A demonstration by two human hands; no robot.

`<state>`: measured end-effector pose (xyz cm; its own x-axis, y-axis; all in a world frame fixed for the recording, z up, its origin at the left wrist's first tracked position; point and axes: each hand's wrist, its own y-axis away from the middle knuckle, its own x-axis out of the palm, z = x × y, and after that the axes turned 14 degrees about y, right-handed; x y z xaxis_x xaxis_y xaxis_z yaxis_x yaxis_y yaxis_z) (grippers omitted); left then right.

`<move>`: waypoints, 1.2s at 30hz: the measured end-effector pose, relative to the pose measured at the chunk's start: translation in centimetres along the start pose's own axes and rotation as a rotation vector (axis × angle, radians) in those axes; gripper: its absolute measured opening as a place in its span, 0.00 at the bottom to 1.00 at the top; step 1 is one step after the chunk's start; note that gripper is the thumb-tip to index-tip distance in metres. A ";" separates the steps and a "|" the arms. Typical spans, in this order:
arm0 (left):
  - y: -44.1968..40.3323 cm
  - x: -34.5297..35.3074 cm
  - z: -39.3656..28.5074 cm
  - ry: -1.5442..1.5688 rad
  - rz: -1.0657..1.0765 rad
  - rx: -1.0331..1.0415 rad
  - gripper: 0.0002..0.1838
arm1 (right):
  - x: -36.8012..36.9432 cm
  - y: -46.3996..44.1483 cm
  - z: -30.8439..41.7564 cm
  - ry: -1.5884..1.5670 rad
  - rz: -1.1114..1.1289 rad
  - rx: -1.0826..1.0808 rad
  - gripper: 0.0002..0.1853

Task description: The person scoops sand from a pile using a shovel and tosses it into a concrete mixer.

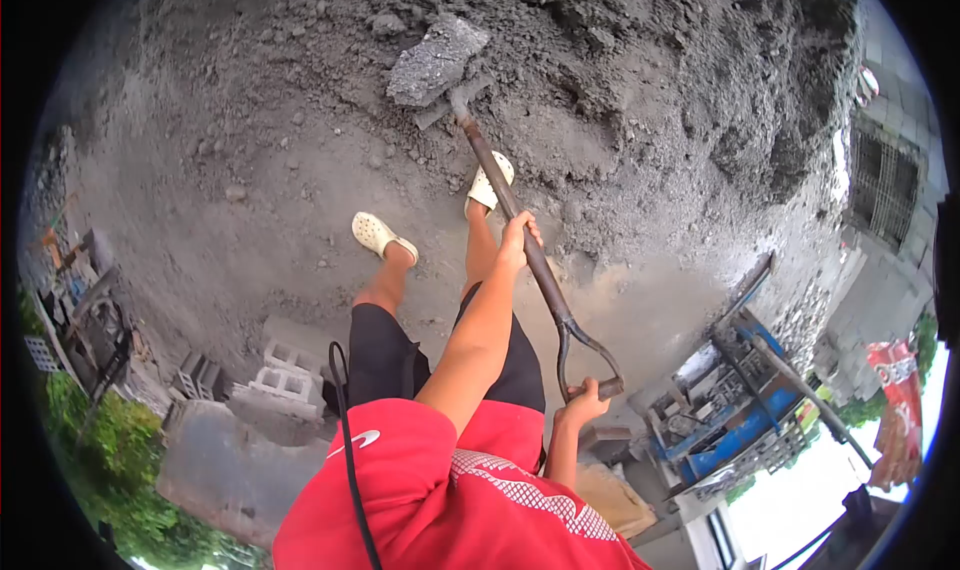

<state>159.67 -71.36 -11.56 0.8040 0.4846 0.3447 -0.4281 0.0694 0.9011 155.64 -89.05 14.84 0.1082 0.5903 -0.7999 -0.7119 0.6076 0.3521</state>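
Observation:
A shovel (540,270) runs slantwise in front of me, its blade up at a heap of grey, crumbly sand or gravel (680,90). Grey material (438,58) covers the blade, so little of its metal shows. My left hand (518,240) is wrapped round the middle of the dark shaft. At the near end, my right hand (586,402) grips the crossbar of the D-shaped handle. Both of my feet, in cream clogs (382,234), stand on the grey ground just short of the heap, one beside the shaft.
Hollow concrete blocks (285,375) lie behind me to the left, near a flat grey slab (235,470). A blue metal machine or frame (725,420) stands on the right. Beyond it are a block wall with a grille (882,185) and a red banner (893,410).

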 end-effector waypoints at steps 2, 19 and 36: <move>-0.1 -1.8 0.4 0.039 -0.023 -0.004 0.09 | -0.8 0.1 -1.6 0.019 0.007 -0.021 0.06; 9.8 -9.8 -8.5 0.561 0.006 0.239 0.09 | 4.0 -5.2 1.2 0.310 0.507 -0.512 0.04; 80.3 -18.1 -23.4 0.618 1.117 1.711 0.10 | 3.7 45.1 13.1 -0.371 1.843 -1.407 0.08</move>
<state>101.04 -54.14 48.34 0.1857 -0.0743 0.9798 0.4802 -0.8631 -0.1564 132.98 -52.50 34.14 -0.9998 0.0189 -0.0079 -0.0166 -0.9746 -0.2235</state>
